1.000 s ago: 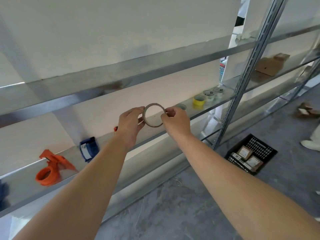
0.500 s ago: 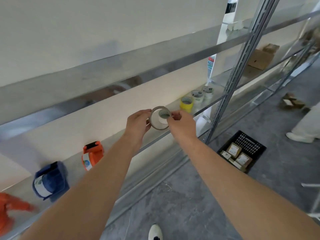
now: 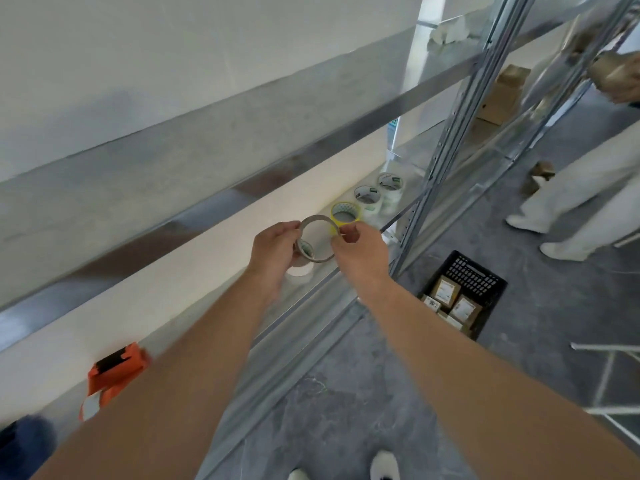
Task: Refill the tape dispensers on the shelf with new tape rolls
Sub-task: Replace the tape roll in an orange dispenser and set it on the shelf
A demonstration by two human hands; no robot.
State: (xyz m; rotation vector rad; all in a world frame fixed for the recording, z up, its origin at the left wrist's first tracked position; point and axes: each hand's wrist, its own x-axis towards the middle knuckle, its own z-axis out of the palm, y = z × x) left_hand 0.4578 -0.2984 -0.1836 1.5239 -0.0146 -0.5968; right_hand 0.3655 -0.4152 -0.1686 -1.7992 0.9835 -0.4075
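Note:
Both hands hold a thin grey cardboard tape core [image 3: 317, 221] above the metal shelf [image 3: 346, 271]. My left hand [image 3: 275, 252] pinches its left rim and my right hand [image 3: 360, 249] pinches its right rim. Under the ring a clear tape roll [image 3: 301, 271] stands on the shelf, partly hidden by my left hand. Further right on the shelf sit a yellow tape roll [image 3: 345, 212] and two clear rolls [image 3: 367, 197] [image 3: 390, 183]. An orange tape dispenser [image 3: 110, 375] lies on the shelf at the lower left, a blue dispenser [image 3: 24, 445] at the far left edge.
A black crate [image 3: 465, 271] with small cardboard boxes stands on the grey floor by the shelf upright [image 3: 446, 140]. Another person's white trousers and shoes [image 3: 568, 202] are at the right. A cardboard box [image 3: 498, 95] sits on the neighbouring shelf. My shoes show at the bottom.
The view has swung right along the shelf, so the dispensers slid to the lower left. My hands carried the cardboard ring rightwards, over the tape rolls.

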